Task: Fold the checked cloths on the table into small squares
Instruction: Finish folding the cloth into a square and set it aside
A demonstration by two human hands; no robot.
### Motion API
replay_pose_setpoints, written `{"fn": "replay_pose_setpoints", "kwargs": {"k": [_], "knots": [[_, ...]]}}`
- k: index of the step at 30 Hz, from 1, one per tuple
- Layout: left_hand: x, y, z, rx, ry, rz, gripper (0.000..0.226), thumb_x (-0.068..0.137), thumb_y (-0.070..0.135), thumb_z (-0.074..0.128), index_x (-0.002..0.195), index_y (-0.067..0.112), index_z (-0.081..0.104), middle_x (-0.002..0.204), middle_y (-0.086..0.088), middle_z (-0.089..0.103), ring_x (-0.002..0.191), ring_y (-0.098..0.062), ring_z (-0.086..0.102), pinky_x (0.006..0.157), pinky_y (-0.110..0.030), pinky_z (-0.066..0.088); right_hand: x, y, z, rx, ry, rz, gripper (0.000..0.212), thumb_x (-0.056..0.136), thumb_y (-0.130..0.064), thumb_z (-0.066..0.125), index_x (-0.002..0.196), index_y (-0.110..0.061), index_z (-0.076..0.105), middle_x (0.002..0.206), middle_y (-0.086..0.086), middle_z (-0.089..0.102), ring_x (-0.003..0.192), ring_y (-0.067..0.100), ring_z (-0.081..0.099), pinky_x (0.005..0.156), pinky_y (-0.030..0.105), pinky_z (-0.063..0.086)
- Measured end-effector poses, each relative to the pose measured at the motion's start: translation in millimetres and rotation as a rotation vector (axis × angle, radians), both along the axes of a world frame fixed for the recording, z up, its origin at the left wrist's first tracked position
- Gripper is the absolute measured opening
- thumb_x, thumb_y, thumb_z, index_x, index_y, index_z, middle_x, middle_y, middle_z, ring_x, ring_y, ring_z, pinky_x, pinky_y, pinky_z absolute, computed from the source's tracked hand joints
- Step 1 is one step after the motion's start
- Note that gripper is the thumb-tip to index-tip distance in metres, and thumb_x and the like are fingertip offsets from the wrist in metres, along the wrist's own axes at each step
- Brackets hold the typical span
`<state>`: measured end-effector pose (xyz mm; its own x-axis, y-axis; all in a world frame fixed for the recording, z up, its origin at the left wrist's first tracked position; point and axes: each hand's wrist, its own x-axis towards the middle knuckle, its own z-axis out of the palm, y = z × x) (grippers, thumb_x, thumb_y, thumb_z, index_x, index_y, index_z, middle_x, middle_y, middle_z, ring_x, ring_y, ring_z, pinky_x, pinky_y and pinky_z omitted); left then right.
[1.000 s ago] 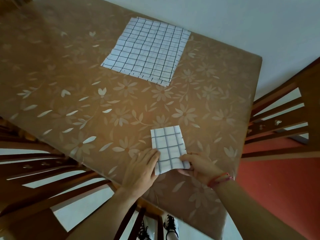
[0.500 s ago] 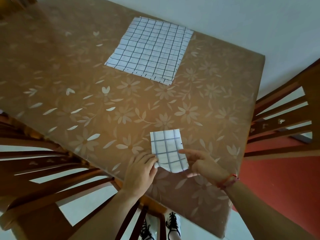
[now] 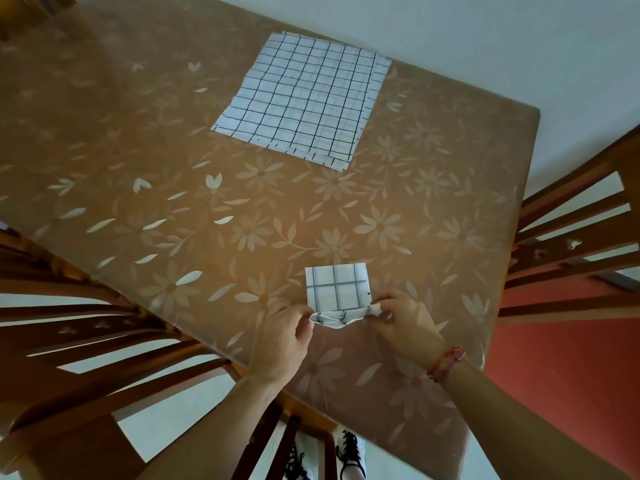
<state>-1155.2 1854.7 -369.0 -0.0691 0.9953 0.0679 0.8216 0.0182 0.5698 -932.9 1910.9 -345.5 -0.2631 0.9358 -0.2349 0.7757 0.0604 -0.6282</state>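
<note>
Folded cloth (image 3: 336, 285): a small checked rectangle lying flat on the table (image 3: 138, 174), close to the near edge and right in front of me.
Near edge of the folded cloth: lifted off the table and bunched into a short roll, stretched between my two hands.
Left hand (image 3: 287, 336): my fingers are curled, pinching the left end of that lifted edge.
Right hand (image 3: 403, 323): my fingers are curled, pinching the right end, where a bit of white fabric pokes out past my fingertips.
Bracelet (image 3: 446, 363): red cords around my right wrist.
Unfolded cloths (image 3: 301, 98): checked sheets laid flat one on another at the far side of the table, well apart from my hands; a lower layer peeks out along the right and near edges.
Chairs: one wooden slatted back at my left (image 3: 86, 341), another at my right (image 3: 571, 237).
</note>
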Motion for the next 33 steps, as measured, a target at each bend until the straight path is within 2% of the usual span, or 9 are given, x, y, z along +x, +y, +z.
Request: {"fn": "replay_pose_setpoints", "kwargs": {"k": [2, 5, 8, 13, 17, 22, 26, 30, 33], "knots": [[1, 2, 1, -0.006, -0.020, 0.022, 0.016, 0.077, 0.016, 0.080, 0.083, 0.025, 0.070, 0.078, 0.016, 0.062, 0.081, -0.010, 0.057, 0.075, -0.030, 0.038, 0, 4, 0, -0.016, 0.000, -0.018, 0.008, 0.080, -0.024, 0.075, 0.074, -0.019, 0.075, 0.069, -0.009, 0.063, 0.069, 0.008, 0.057, 0.060, 0.016, 0.045], [0, 5, 1, -0.049, -0.071, 0.074, 0.017, 0.078, 0.015, 0.080, 0.078, 0.025, 0.066, 0.075, 0.018, 0.060, 0.078, -0.009, 0.056, 0.078, -0.036, 0.046, 0, 10, 0, -0.068, -0.006, -0.092, 0.026, 0.081, -0.033, 0.075, 0.059, -0.035, 0.060, 0.055, -0.015, 0.058, 0.062, 0.001, 0.056, 0.054, 0.011, 0.041], [-1, 10, -2, -0.071, -0.093, 0.085, 0.014, 0.079, 0.022, 0.078, 0.085, 0.027, 0.065, 0.080, 0.021, 0.062, 0.079, -0.004, 0.056, 0.083, -0.039, 0.048, -1, 17, -5, -0.066, 0.007, -0.133, 0.030, 0.082, -0.034, 0.075, 0.059, -0.019, 0.063, 0.055, -0.006, 0.060, 0.057, 0.007, 0.053, 0.053, 0.009, 0.035], [1, 15, 1, -0.073, -0.096, 0.079, 0.029, 0.082, 0.024, 0.076, 0.107, 0.028, 0.062, 0.086, 0.025, 0.054, 0.078, 0.003, 0.050, 0.084, -0.028, 0.040, -6, 29, -12, -0.083, 0.029, -0.189, 0.035, 0.083, -0.032, 0.072, 0.067, -0.002, 0.061, 0.063, 0.013, 0.061, 0.063, 0.026, 0.054, 0.062, 0.009, 0.029], [2, 19, 2, -0.057, 0.001, 0.055, 0.030, 0.087, 0.025, 0.070, 0.115, 0.028, 0.059, 0.084, 0.021, 0.056, 0.079, -0.002, 0.049, 0.085, -0.027, 0.039, -10, 36, -17, -0.111, -0.033, -0.207, 0.028, 0.081, -0.034, 0.070, 0.075, -0.007, 0.066, 0.071, 0.010, 0.066, 0.071, 0.022, 0.061, 0.061, 0.027, 0.048], [2, 26, -4, -0.016, 0.129, 0.006, 0.041, 0.087, 0.024, 0.068, 0.126, 0.020, 0.057, 0.098, 0.009, 0.065, 0.097, -0.015, 0.058, 0.089, -0.029, 0.039, -12, 43, -15, -0.160, -0.057, -0.229, 0.016, 0.083, -0.037, 0.069, 0.079, -0.022, 0.071, 0.072, -0.007, 0.069, 0.072, 0.009, 0.065, 0.067, 0.034, 0.057], [-5, 32, -12, 0.110, 0.307, -0.147, 0.044, 0.086, 0.019, 0.067, 0.128, 0.010, 0.055, 0.117, -0.004, 0.059, 0.110, -0.026, 0.054, 0.107, -0.039, 0.027, -12, 49, -15, -0.199, -0.047, -0.237, 0.019, 0.082, -0.039, 0.069, 0.069, -0.025, 0.064, 0.063, -0.005, 0.065, 0.061, 0.013, 0.065, 0.063, 0.037, 0.059], [-12, 39, -15, 0.070, 0.409, -0.358, 0.045, 0.097, 0.020, 0.049, 0.141, 0.009, 0.047, 0.146, -0.007, 0.044, 0.134, -0.025, 0.042, 0.108, -0.049, 0.035, -13, 53, -16, -0.214, -0.057, -0.233, 0.022, 0.081, -0.040, 0.070, 0.068, -0.023, 0.063, 0.059, -0.004, 0.064, 0.056, 0.015, 0.065, 0.060, 0.038, 0.059], [-16, 44, -19, 0.006, 0.444, -0.377, 0.046, 0.101, 0.021, 0.033, 0.143, 0.007, 0.045, 0.153, -0.006, 0.038, 0.142, -0.021, 0.033, 0.111, -0.048, 0.034, -13, 56, -16, -0.228, -0.065, -0.233, 0.022, 0.082, -0.041, 0.069, 0.070, -0.024, 0.063, 0.062, -0.002, 0.066, 0.057, 0.015, 0.066, 0.058, 0.038, 0.060]]}}
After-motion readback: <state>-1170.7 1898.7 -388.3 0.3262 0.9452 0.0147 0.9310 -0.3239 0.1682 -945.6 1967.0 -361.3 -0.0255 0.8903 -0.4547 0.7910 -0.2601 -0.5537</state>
